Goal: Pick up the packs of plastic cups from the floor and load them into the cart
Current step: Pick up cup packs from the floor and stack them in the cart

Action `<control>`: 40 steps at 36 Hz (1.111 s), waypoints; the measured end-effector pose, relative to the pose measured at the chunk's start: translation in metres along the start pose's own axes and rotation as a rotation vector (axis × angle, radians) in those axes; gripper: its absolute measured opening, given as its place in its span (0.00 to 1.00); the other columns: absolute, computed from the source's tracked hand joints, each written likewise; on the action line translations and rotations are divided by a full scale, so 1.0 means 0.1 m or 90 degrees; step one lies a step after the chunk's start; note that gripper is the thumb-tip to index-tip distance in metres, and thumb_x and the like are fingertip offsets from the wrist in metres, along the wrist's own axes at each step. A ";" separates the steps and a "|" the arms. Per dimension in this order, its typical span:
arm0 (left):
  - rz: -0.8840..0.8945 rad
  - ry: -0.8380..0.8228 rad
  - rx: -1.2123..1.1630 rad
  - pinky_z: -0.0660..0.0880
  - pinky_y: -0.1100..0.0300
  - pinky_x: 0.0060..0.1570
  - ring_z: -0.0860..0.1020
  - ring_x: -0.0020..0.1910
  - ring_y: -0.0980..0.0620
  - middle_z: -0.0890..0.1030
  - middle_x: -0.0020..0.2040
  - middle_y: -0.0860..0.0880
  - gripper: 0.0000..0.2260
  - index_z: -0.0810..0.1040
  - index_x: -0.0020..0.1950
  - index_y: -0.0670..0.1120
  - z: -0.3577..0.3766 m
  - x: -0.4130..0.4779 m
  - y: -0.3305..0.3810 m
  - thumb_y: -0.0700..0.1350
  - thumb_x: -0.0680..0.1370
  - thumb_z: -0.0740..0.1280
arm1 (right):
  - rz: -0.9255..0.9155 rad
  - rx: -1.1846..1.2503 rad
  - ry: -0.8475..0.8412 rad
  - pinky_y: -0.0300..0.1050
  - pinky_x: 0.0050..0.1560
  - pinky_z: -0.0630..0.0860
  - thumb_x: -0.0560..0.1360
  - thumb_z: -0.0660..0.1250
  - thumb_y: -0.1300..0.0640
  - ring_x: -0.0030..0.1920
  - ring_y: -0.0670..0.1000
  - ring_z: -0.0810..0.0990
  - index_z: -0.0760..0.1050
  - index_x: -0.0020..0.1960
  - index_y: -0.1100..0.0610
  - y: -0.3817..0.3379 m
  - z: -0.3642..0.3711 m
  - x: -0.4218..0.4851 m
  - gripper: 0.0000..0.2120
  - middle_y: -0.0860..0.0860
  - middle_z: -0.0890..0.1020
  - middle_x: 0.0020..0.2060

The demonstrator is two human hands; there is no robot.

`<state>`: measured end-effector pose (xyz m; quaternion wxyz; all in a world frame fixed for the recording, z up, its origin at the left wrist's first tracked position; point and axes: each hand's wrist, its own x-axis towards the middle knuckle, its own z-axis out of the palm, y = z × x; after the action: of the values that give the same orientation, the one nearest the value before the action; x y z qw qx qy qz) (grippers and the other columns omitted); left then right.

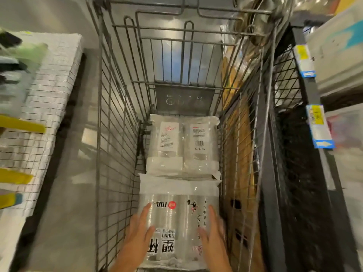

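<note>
Clear plastic wraps the near pack (176, 211), lying in the cart (117, 134) bottom, butted against the far pack (182, 146). Your left hand (137, 230) and right hand (213, 232) lie straight-fingered along its sides, gripping nothing. Nudge it square and flat.

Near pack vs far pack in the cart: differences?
The near pack shows large black print and a red dot; the far pack shows small white labels and a barcode. The left hand and right hand rest on the near pack; the far pack is untouched. Both are clear-wrapped, lying flat in the cart, end to end.
</note>
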<state>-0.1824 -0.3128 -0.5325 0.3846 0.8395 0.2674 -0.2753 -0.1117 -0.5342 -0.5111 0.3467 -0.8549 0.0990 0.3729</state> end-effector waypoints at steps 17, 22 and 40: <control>0.201 0.218 0.316 0.70 0.54 0.57 0.76 0.57 0.51 0.78 0.58 0.53 0.19 0.75 0.66 0.53 -1.45 -0.57 1.50 0.55 0.78 0.58 | -0.234 -0.302 0.072 0.49 0.69 0.73 0.84 0.60 0.48 0.72 0.54 0.72 0.62 0.80 0.49 -1.53 -1.46 -0.45 0.25 0.51 0.70 0.74; 0.235 0.291 0.293 0.70 0.54 0.60 0.75 0.60 0.51 0.77 0.60 0.54 0.21 0.73 0.68 0.54 -2.20 -1.04 2.11 0.57 0.78 0.55 | -0.344 -0.415 0.125 0.53 0.63 0.77 0.84 0.59 0.47 0.66 0.56 0.78 0.68 0.76 0.50 -2.37 -2.02 -0.87 0.21 0.51 0.77 0.69; 0.142 0.563 0.207 0.70 0.54 0.63 0.74 0.64 0.51 0.76 0.66 0.55 0.24 0.73 0.66 0.58 -3.51 -3.48 1.40 0.63 0.74 0.54 | -0.665 -0.571 0.163 0.54 0.65 0.77 0.84 0.59 0.44 0.66 0.56 0.78 0.68 0.77 0.49 -4.02 -1.55 -2.98 0.23 0.52 0.76 0.70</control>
<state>-0.2455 -0.1955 -0.0365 0.1247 0.9488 0.2675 0.1128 -0.0607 -0.3672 -0.0171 0.0799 -0.8885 -0.4481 0.0585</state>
